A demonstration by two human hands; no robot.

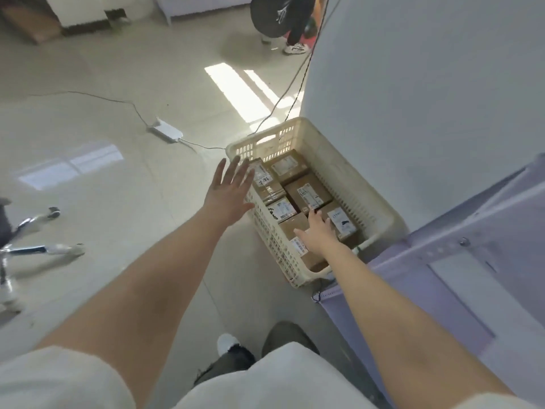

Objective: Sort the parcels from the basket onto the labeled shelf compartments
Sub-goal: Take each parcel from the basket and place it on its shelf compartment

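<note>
A cream plastic basket (351,160) stands on the floor against a white wall and holds several brown cardboard parcels with white labels. My right hand (317,231) reaches into it, fingers spread flat over a parcel (290,227) near the front. My left hand (228,190) hovers open, fingers straight, just outside the basket's left wall, beside a tall parcel (265,180) standing at that side. The far parcels (287,166) lie untouched. A lilac shelf unit (442,278) shows at the right; its compartments are out of sight.
A white power strip (165,131) with cables lies on the tiled floor to the left of the basket. A chair base with castors (44,243) sits at the far left. Another person (283,22) crouches at the back. My legs and a shoe (228,343) are below.
</note>
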